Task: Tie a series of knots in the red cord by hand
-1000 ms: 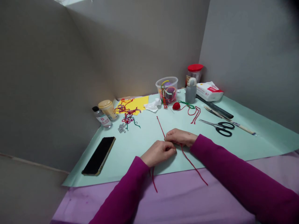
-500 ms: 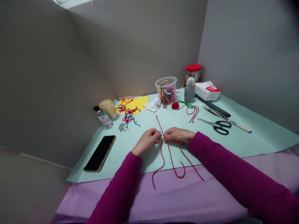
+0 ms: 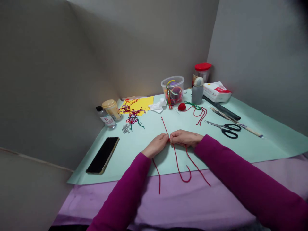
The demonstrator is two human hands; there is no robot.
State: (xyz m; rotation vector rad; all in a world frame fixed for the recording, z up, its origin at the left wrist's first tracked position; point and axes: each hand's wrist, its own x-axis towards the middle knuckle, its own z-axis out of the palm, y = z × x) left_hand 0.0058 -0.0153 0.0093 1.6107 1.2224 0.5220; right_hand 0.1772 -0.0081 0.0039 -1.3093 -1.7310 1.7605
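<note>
Red cord [image 3: 176, 156] runs through the middle of the table, its upper end pointing away from me and its loose strands trailing over the near edge. My left hand [image 3: 157, 144] pinches the cord, with one strand coming out below the palm. Close beside it, my right hand [image 3: 184, 138] is closed on the cord too, fingertips nearly meeting the left ones. Another strand hangs from under the right hand. The crossing point between the fingertips is mostly hidden.
Scissors [image 3: 225, 128] lie to the right, near a black ruler-like strip [image 3: 223, 110]. A phone [image 3: 103, 155] lies at left. Behind are a tub of yarn [image 3: 172, 89], a grey bottle [image 3: 197, 93], a red yarn ball [image 3: 182, 106], tissues [image 3: 218, 92] and tangled cords [image 3: 132, 112].
My left hand has moved right and closed on the cord next to my right hand. The left strand now passes under that hand. The view has shifted slightly.
</note>
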